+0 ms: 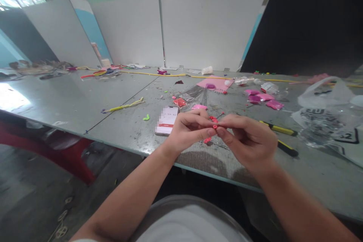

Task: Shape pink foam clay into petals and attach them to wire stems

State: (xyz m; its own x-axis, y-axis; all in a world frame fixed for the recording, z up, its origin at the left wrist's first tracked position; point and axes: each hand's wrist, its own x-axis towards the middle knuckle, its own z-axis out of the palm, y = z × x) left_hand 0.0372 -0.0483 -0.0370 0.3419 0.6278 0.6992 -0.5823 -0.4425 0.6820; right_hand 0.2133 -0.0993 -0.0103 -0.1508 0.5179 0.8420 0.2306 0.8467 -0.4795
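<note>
Between the fingertips of both hands is a small red piece of modelling clay [215,126], held above the table's front edge. My left hand [190,128] pinches it from the left with thumb and forefinger. From the other side my right hand [249,138] pinches it too, its other fingers curled. Just below the hands lies another red clay piece [208,140] on the table. Left of my left hand rests a phone [166,121] with a lit screen. Two yellow-and-black cutters [279,128] lie right of my right hand, partly hidden by it.
A grey table [136,132] spans the view. Packets of pink clay [265,97] and a red packet [179,102] lie beyond the hands. At right stands a white plastic bag [317,102]. A yellow twisted strand [124,106] and a green bit [146,117] lie left.
</note>
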